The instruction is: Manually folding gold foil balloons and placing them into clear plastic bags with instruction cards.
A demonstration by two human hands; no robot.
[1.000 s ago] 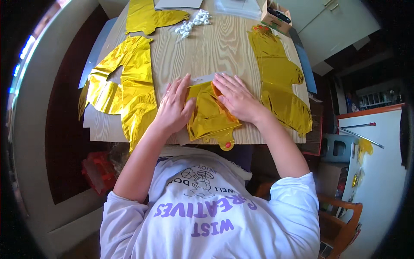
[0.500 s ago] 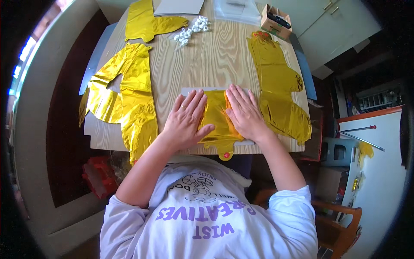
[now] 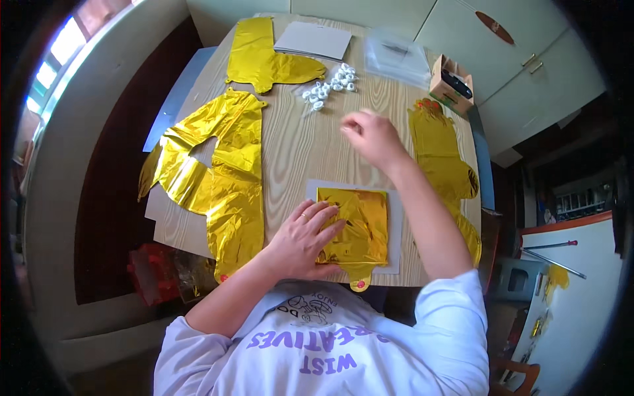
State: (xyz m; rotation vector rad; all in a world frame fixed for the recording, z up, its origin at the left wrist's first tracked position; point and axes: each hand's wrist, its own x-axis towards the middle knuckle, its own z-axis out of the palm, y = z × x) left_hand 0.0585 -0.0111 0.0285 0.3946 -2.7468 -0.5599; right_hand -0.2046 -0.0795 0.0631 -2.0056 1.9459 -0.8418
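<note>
Wooden worktop (image 3: 297,142), seen from above, with the person seated at its near edge. A large crumpled gold foil balloon (image 3: 211,178) lies spread over the left part, its lower end hanging past the near edge. A second gold foil balloon (image 3: 267,56) lies flat at the far left corner, and a third (image 3: 442,155) runs down the right side. Near the front edge a folded gold foil square (image 3: 353,228) rests on a pale sheet (image 3: 395,231), its small round tab protruding over the edge of the worktop. The left hand (image 3: 304,241) lies flat on the left part of the folded square, fingers spread open and pressing down. The right hand (image 3: 373,138) is raised over the middle of the worktop, well apart from the square, fingers loosely curled and holding nothing visible; it is blurred. Beyond it lie a heap of small white pieces (image 3: 330,86), a grey card (image 3: 314,39), a clear plastic bag (image 3: 396,56) and a small open cardboard box (image 3: 452,82).
</note>
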